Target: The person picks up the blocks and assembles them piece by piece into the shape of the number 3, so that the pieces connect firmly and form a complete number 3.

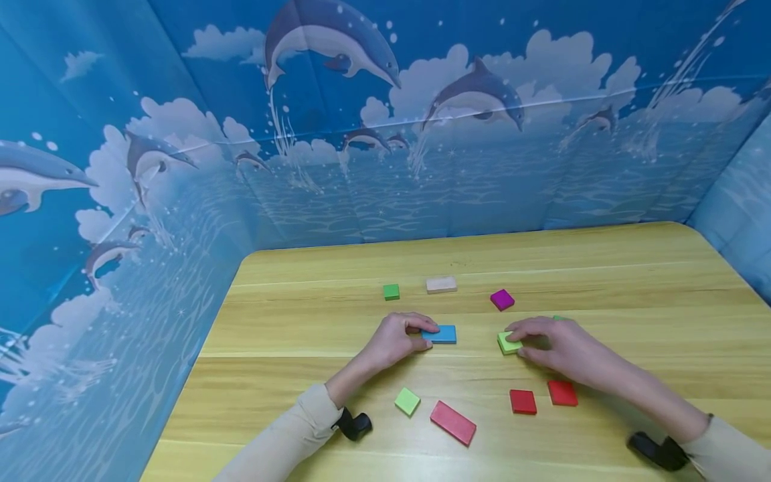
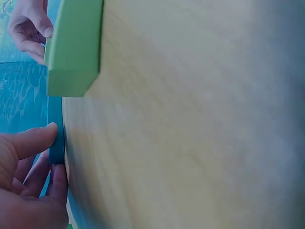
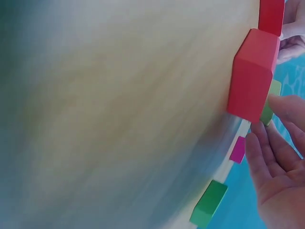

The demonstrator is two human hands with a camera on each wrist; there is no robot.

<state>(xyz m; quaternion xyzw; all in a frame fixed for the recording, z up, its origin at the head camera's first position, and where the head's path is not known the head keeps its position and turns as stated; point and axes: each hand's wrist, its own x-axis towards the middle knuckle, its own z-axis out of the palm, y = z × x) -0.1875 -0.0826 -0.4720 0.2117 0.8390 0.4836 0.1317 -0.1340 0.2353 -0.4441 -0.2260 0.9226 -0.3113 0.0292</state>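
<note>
On the wooden table in the head view, my left hand (image 1: 394, 340) holds the left end of a flat blue rectangular block (image 1: 446, 335) between thumb and fingers. The left wrist view has that blue block (image 2: 56, 140) beyond a nearer green block (image 2: 75, 52), thumb on one face and fingers at its end. Farther right, my right hand (image 1: 563, 345) pinches a lime green square block (image 1: 508, 343). From the right wrist, this lime block (image 3: 273, 102) is partly hidden behind a red block (image 3: 252, 76), with thumb and fingertips at its edges.
Behind the hands lie a green square block (image 1: 391, 292), a whitish block (image 1: 442, 284) and a purple block (image 1: 502, 299). Nearer are another lime block (image 1: 407, 402), a pinkish-red rectangular block (image 1: 453, 423) and red square blocks (image 1: 523, 402). A dolphin-print curtain (image 1: 397, 194) borders the table.
</note>
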